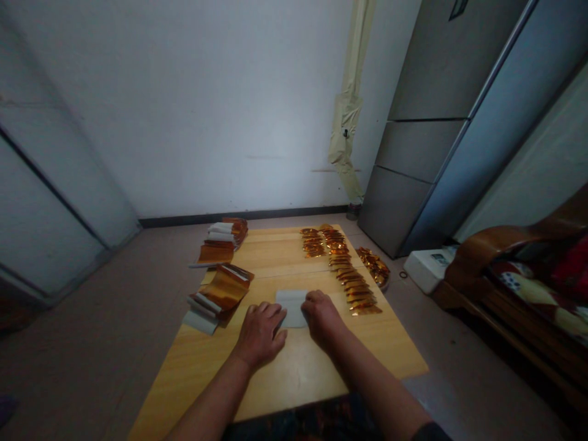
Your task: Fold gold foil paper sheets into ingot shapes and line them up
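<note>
A pale grey-white sheet of paper (293, 304) lies flat on the wooden table (294, 373), between my two hands. At its left edge, my left hand (261, 334) bears on the sheet with bent fingers, the thumb a little apart below. My right hand (323, 320) is closed on the sheet's right side, its fingers curled and its fingertips partly hidden. Left of my hands lie loose stacks of gold-and-grey foil paper (227, 286). To the right runs a row of folded gold foil pieces (353, 283), overlapping one another.
Another pile of foil paper (220, 242) rests at the table's far left corner. A shorter row of gold pieces (313, 244) is at the far side. Beyond the right edge stands a container of gold pieces (374, 267). A refrigerator (408, 147), white box (427, 269) and wooden seat (487, 269) are farther right.
</note>
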### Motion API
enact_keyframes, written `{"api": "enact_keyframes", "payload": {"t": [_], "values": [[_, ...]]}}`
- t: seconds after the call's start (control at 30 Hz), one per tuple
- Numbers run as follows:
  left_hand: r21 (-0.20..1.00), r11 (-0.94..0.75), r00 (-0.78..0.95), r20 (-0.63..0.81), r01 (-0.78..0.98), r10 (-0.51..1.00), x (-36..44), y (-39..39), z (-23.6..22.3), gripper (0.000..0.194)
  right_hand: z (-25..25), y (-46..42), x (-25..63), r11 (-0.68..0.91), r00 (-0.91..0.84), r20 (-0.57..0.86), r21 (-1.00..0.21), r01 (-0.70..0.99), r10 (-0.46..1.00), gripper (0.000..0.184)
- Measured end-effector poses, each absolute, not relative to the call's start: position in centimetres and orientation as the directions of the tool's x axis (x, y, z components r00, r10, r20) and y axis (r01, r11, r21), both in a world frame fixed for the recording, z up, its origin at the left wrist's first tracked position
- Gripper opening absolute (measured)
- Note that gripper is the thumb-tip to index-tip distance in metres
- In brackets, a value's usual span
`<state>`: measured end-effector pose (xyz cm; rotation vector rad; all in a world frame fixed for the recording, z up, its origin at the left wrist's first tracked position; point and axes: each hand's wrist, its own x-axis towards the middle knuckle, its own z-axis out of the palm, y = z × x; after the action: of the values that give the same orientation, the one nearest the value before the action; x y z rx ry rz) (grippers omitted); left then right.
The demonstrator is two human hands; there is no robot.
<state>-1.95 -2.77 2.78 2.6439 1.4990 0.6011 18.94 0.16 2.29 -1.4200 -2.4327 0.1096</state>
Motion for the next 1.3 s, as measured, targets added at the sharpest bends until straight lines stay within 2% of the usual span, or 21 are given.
{"api": "enact_keyframes", "payload": {"t": [0.2,0.4,0.57,0.77,0.93,1.03,1.13,1.2,1.3], "values": [[0.204,-0.489,0.424,0.294,0.848,0.857,-1.5,-3.0,3.0,0.03,2.5,-0.2,17.4,0.538,-0.509,0.184,-0.184,0.822,0.841,0.013],[0.203,-0.455,0.38,0.32,0.867,0.868,-0.8,-2.6,2.6,0.019,2.4,-0.3,19.6,0.404,-0.376,0.157,-0.213,0.89,0.913,0.02],[0.207,-0.445,0.347,0.382,0.871,0.857,0.0,-0.9,1.3,0.019,3.6,1.2,19.4,0.275,-0.235,0.158,-0.321,0.906,0.959,0.025],[0.29,-0.479,0.318,0.461,0.828,0.828,-0.3,-0.1,-0.1,0.019,4.9,3.4,16.8,0.142,-0.151,-0.02,-0.236,0.961,0.988,0.029],[0.306,-0.474,0.307,0.461,0.825,0.833,-0.4,-0.1,-0.2,0.016,5.2,4.5,15.8,0.108,-0.135,-0.096,-0.245,0.963,0.986,0.031],[0.301,-0.468,0.298,0.469,0.831,0.831,-0.3,-0.1,-0.2,0.016,5.2,4.9,15.7,0.132,-0.155,-0.056,-0.295,0.946,0.986,0.029],[0.305,-0.456,0.288,0.463,0.836,0.838,-0.3,-0.1,-0.1,0.015,4.9,4.4,15.8,0.236,-0.234,0.044,-0.319,0.918,0.971,0.019],[0.315,-0.437,0.276,0.445,0.843,0.852,-0.2,-0.2,0.1,0.013,4.5,3.7,16.0,0.364,-0.348,0.105,-0.277,0.889,0.932,0.014],[0.337,-0.412,0.259,0.416,0.846,0.872,-0.1,-0.4,0.6,0.011,3.5,2.3,16.3,0.509,-0.478,0.185,-0.188,0.84,0.858,0.022]]}}
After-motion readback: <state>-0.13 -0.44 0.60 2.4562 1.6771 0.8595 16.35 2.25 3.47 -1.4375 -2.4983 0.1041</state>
